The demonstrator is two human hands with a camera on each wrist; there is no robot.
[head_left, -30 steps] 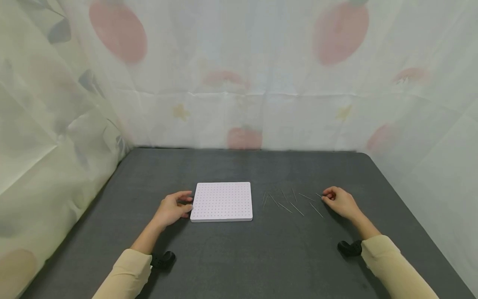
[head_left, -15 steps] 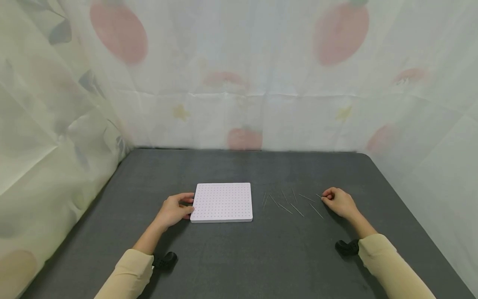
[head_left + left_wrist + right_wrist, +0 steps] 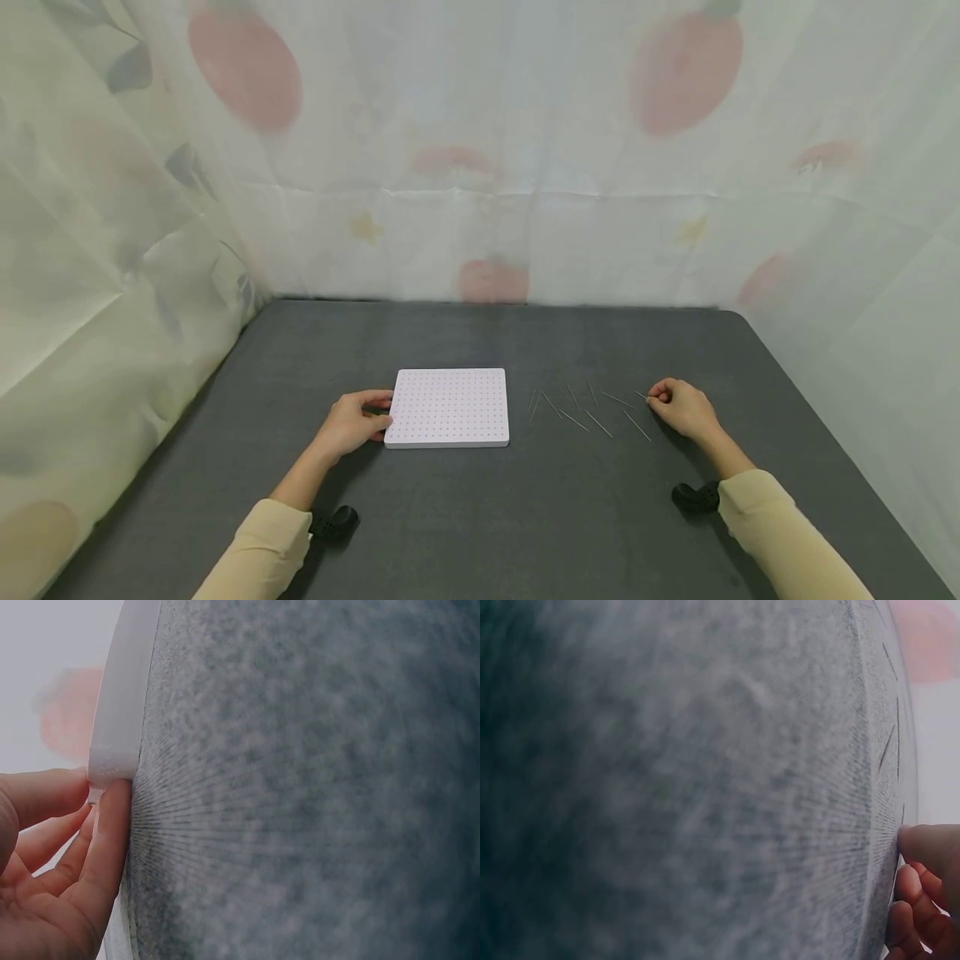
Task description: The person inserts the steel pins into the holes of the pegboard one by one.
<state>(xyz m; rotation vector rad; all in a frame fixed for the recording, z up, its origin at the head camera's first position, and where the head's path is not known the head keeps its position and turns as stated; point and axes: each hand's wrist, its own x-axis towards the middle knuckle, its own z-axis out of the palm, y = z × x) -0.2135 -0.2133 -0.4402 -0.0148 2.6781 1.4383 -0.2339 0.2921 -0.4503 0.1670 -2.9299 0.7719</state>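
Observation:
A white board [image 3: 448,408] with rows of small holes lies flat on the dark grey table. My left hand [image 3: 348,425] grips its left edge; in the left wrist view the thumb and fingers [image 3: 111,832] meet at the board's corner [image 3: 116,735]. Farther right, my right hand [image 3: 684,408] pinches a thin metal needle-like rod [image 3: 641,394], whose far end points left out of the fingertips. Several similar loose rods [image 3: 617,400] lie scattered between the board and that hand. In the right wrist view the thumb [image 3: 926,844] and curled fingers show at the right edge; the held rod is hardly visible there.
The dark grey table [image 3: 480,517] ends at a patterned curtain [image 3: 487,208] behind, and another curtain [image 3: 112,333] hangs along the left. Each wrist carries a black camera mount [image 3: 335,525].
The left hand has shifted slightly right and its fingers have closed onto the board's left edge. My right hand stays nearly in place, holding the thin rod.

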